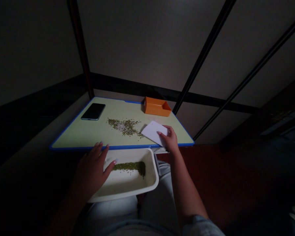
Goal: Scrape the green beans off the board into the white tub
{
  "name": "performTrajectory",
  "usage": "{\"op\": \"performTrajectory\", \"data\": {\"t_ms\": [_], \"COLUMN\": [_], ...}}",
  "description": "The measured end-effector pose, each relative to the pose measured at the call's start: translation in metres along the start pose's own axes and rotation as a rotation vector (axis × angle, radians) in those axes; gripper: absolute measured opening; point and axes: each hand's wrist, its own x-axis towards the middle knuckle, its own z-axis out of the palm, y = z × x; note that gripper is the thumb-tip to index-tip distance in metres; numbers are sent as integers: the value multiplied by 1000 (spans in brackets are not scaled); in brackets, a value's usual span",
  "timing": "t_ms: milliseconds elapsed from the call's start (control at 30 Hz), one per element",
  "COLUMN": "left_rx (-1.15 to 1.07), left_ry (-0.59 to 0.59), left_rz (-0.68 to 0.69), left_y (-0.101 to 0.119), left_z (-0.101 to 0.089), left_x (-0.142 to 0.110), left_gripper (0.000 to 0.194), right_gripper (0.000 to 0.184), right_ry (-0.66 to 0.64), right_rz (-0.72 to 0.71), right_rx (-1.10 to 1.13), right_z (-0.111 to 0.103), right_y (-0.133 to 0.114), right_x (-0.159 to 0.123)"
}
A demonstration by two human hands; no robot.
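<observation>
My right hand [169, 139] grips a flat white card-like piece [154, 131] at the table's front right, its far left corner beside scattered green seed-like bits [127, 127]. Some whitish bits lie among them. My left hand [94, 167] is open, fingers spread, over the left part of a white plastic tub [151, 183] and close to the table's front edge. A band of the same green bits [130, 166] lies in the tub, with a darker heap at its right end. The tub sits over my lap, against the table edge.
An orange open box [153, 110] stands at the table's back right. A dark-screened phone [93, 111] lies at the back left. The pale table [83, 137] has a blue rim. Behind it rises a panelled wall [137, 42]; reddish floor [206, 173] shows at right.
</observation>
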Motion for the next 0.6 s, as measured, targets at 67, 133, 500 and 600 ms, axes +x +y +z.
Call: {"op": "performTrajectory", "data": {"t_ms": [67,133,500,600], "left_rx": [3,3,-12,-13], "left_ry": [0,-2,7,10], "left_rz": [4,13,1,7], "left_y": [0,0,0,0], "left_z": [-1,-1,-1,-1], "left_x": [0,0,0,0], "left_gripper": [61,62,60,60], "right_gripper": [50,50,49,47], "right_ry": [-11,-40,-97,-103], "right_rz": [-1,-1,-19,-18], "right_rx": [20,34,43,36], "right_z": [-3,-7,-12,-13], "right_y": [-1,-1,4,3], "right_x": [-1,-3,-3,-3]}}
